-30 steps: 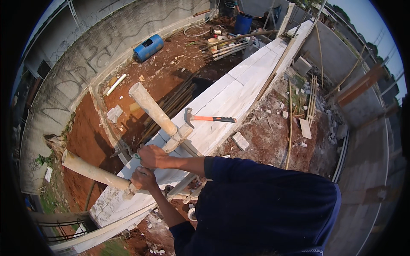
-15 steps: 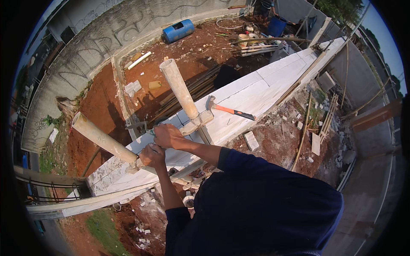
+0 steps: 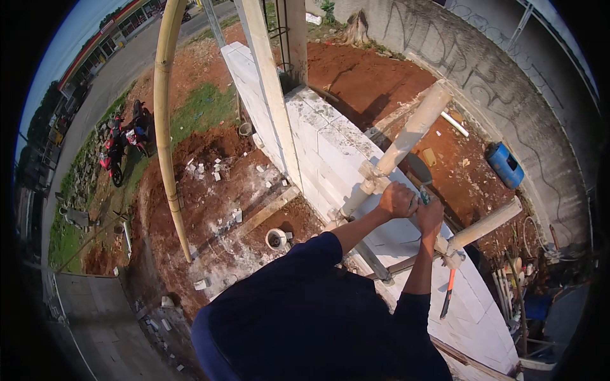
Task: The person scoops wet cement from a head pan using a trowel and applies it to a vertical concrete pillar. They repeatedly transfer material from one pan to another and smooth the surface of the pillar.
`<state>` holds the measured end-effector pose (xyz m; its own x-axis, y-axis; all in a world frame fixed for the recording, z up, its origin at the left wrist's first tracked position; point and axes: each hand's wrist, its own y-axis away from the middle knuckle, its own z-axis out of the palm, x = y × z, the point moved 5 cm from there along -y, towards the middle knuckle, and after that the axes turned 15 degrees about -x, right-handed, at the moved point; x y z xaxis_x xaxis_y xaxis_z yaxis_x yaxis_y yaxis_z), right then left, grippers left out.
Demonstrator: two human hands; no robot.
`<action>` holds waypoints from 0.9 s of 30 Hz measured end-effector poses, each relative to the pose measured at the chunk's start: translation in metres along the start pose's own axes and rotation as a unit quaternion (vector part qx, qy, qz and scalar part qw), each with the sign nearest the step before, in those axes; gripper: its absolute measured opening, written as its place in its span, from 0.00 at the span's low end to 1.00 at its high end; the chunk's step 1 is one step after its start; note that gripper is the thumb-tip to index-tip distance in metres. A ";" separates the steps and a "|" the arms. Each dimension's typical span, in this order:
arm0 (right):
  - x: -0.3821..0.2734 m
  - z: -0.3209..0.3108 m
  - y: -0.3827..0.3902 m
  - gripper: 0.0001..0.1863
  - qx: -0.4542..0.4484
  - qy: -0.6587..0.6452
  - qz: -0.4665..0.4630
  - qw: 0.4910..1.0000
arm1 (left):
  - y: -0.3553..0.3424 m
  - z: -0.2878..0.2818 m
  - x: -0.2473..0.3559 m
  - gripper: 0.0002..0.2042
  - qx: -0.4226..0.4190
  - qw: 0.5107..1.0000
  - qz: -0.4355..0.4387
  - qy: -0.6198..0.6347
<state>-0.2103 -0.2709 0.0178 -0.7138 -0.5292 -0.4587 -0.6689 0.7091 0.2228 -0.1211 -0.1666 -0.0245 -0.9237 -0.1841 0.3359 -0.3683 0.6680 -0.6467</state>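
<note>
Wall [image 3: 330, 146] built to several courses | our left hand [image 3: 395, 199] fisted on pole [image 3: 406, 136] above it | right hand [image 3: 430, 218] clenched around joint tool, kind unclear | hammer [image 3: 447, 294] idle on wall

Outdoor construction site: a half-built white block wall [image 3: 330, 152], pale scaffold poles [image 3: 413, 133], block rubble on red earth [image 3: 216, 190], and a perimeter wall [image 3: 508, 82].

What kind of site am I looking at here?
Most likely an outdoor building site, seen from up on a scaffold. A half-built white block wall crosses bare red earth, block rubble lies about, and both hands, left hand and right hand, work at pale scaffold poles.
</note>
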 end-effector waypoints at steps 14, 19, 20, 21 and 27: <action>0.039 0.016 -0.045 0.27 0.023 0.132 -0.143 0.981 | 0.039 -0.036 0.027 0.09 0.067 0.997 0.024 0.009; 0.045 0.022 -0.066 0.31 0.017 0.157 -0.140 0.977 | 0.111 -0.022 0.009 0.13 -0.116 0.989 -0.086 0.041; 0.052 0.019 -0.067 0.32 0.028 0.150 -0.147 0.977 | 0.138 -0.017 -0.003 0.14 -0.277 0.944 -0.150 0.096; 0.056 0.017 -0.064 0.32 0.033 0.145 -0.158 0.976 | 0.175 -0.014 -0.018 0.19 -0.353 0.887 -0.267 0.132; 0.036 0.034 -0.046 0.31 -0.004 0.143 -0.112 0.983 | 0.502 -0.049 -0.085 0.30 -0.416 0.728 -0.541 0.070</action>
<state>-0.1979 -0.3070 -0.0379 -0.5761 -0.7825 -0.2363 -0.8172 0.5564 0.1499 -0.2221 0.2196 -0.3446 -0.1002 -0.8903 0.4442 -0.6273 0.4030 0.6664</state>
